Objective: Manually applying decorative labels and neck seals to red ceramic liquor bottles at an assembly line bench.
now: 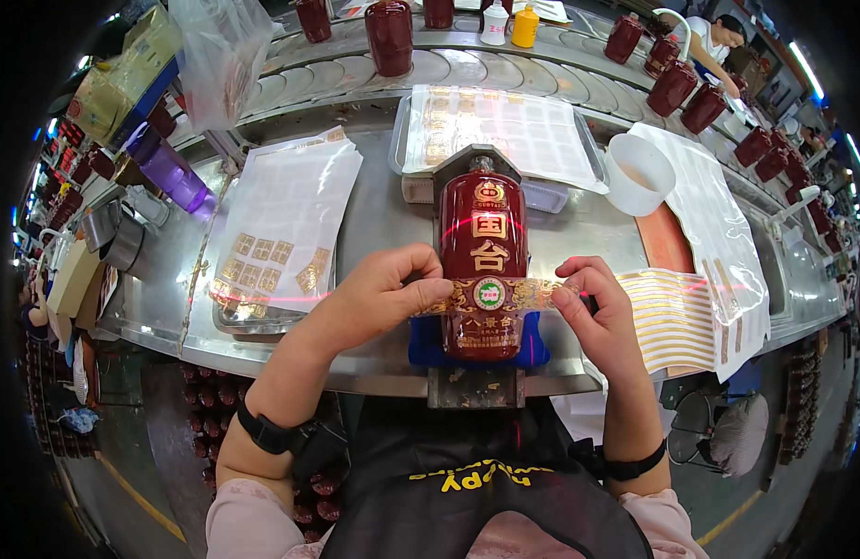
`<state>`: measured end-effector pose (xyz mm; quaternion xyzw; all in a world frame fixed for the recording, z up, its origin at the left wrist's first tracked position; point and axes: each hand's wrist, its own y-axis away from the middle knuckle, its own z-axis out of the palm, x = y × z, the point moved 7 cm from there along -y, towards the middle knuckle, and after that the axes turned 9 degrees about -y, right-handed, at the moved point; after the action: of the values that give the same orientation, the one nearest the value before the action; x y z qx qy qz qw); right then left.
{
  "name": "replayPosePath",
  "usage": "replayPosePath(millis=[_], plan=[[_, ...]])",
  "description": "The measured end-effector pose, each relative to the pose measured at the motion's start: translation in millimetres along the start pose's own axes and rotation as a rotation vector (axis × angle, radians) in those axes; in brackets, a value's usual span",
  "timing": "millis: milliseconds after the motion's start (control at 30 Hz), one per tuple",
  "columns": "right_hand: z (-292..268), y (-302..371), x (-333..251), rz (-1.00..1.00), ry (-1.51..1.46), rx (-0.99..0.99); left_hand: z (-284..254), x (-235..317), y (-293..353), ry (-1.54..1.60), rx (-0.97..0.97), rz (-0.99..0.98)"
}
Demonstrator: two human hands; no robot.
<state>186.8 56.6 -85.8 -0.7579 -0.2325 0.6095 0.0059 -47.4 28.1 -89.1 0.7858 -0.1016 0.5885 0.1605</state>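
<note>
Dark-red glossy cylindrical bottle [484,210] — gold-patterned film strip [488,294] across its front; L hand [392,287], R hand [599,312] pinch opp. ends — prob. for tautness.

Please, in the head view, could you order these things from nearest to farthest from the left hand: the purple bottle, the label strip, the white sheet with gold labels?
1. Label strip: its left end is pinched in the left hand.
2. White sheet: lying to that hand's left.
3. Purple bottle: farther left, past the sheet.
</note>
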Motion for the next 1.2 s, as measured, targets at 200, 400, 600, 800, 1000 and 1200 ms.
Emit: replayPosePath(millis=[200, 400, 600, 800, 1000, 1200], plan=[[0.9, -0.3, 2.6, 0.094, 0.023, -0.052, 0.8, -1.2, -0.9, 0.023, -0.006, 0.001], [-1.9, -1.8, 13.0, 0.058, 0.102, -0.05, 0.6, -0.2, -1.0, 0.048, 0.01, -0.008], [21.3, -10.2, -18.8, 0.017, -0.009, -0.086, 0.1, -0.1, -1.0, 0.058, 0.0, -0.021], [37.5, -10.4, -17.4, -0.012, -0.024, -0.095, 1.2, -1.4, -1.4, 0.028, -0.004, 0.022], [38.8, -9.6, -11.4, 0.0, -0.054, -0.087, 1.1, -4.1, -1.2, 0.09, -0.004, -0.01], [39.4, -9.6, -8.2, 0.022, -0.043, -0.094, 0.8, -3.1, -0.4, 0.07, 0.007, -0.005]])
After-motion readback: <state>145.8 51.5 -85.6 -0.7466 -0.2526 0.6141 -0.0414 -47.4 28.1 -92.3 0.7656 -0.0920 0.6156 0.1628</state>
